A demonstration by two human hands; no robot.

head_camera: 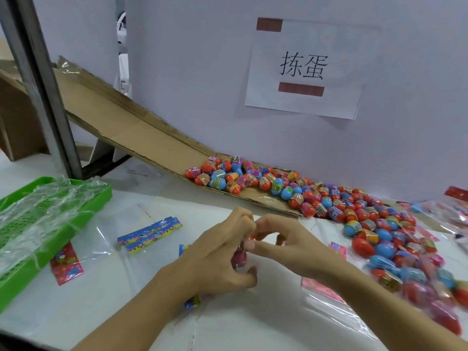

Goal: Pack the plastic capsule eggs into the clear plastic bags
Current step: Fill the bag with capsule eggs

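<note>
Most work remains: a big heap of loose capsule eggs spreads from centre to right across the bench. Filled bags lie lower right. At centre, left hand grips a pink egg in a clear bag; right hand pinches its mouth.

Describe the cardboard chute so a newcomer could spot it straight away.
Start at the white wall with the paper sign. Below and left of it a long brown cardboard chute slopes down from the upper left to the white table. Its lower end holds the first of the eggs. It is the only sloping brown surface; the green tray nearer the person lies flat.
</note>
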